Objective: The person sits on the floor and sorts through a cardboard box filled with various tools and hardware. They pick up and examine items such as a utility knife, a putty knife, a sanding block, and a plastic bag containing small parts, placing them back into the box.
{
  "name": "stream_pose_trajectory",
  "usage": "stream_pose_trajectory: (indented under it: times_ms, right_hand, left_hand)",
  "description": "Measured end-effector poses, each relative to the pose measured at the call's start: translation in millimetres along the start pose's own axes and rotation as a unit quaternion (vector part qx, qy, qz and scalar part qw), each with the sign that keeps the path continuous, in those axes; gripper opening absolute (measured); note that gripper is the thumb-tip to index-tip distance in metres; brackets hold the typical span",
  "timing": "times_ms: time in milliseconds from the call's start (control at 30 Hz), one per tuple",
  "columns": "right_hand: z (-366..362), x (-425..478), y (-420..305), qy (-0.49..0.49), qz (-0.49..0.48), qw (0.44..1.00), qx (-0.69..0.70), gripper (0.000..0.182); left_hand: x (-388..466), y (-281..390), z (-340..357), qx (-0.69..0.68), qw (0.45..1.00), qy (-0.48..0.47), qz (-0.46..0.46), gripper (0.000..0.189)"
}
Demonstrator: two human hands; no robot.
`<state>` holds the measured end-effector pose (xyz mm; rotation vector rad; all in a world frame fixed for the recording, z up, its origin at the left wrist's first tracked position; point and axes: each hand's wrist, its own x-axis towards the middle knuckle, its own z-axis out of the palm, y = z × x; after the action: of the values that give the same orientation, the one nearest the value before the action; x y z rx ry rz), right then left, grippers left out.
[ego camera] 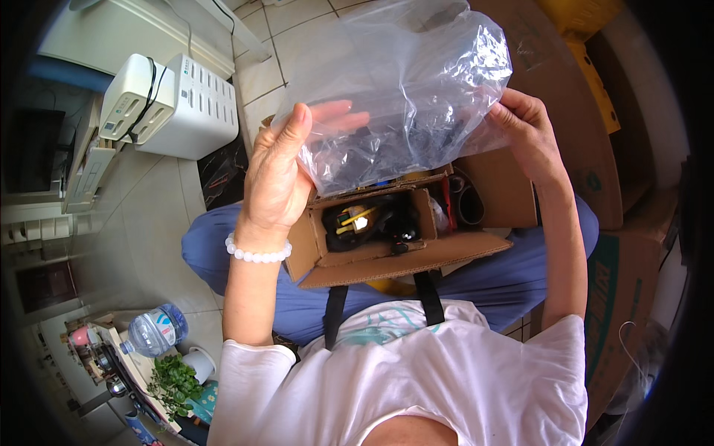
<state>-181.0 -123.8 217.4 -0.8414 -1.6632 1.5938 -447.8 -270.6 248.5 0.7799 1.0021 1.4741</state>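
A large clear plastic bag (401, 95) is stretched between my two hands, above an opened cardboard box. My left hand (284, 161) wears a bracelet of white beads and holds the bag's left side, its thumb outside and some fingers showing through the film. My right hand (527, 125) pinches the bag's right edge between thumb and fingers. Below, the cardboard box (401, 259) has its flaps spread. Inside it lie black items (399, 220) and a small yellow item (357, 217), not clear enough to name. A roll of dark tape or a similar ring (470, 203) stands in its right part.
White slotted power-bank stations (192, 106) stand at the upper left, a cable around one. Large cardboard cartons (591, 167) rise on the right, with a yellow plastic object (591, 72) beside them. A large water bottle (156, 330) and a potted plant (174, 382) are at the lower left.
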Motion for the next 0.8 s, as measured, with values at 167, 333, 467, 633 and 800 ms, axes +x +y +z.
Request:
stream_pose_trajectory:
  times_ms: [167, 333, 467, 633, 800]
  right_hand:
    - [15, -7, 4, 0.128, -0.064, 0.990, 0.006, 0.023]
    - [25, -17, 1, 0.231, -0.181, 0.954, -0.065, 0.019]
    - [18, -7, 7, 0.152, -0.039, 0.955, 0.254, 0.014]
    - [-11, -11, 20, -0.070, 0.062, 0.935, 0.342, 0.046]
    - [-5, -15, 13, -0.100, 0.157, 0.960, 0.208, 0.062]
  left_hand:
    - [1, -4, -2, -0.033, 0.999, 0.016, 0.001, 0.046]
    - [-1, -4, -1, -0.100, 0.994, 0.046, 0.001, 0.045]
    - [0, -3, 1, -0.078, 0.996, 0.032, 0.014, 0.045]
    - [-8, 5, -10, -0.022, 0.999, 0.020, 0.033, 0.047]
    - [-12, 5, -7, 0.049, 0.997, -0.018, 0.050, 0.046]
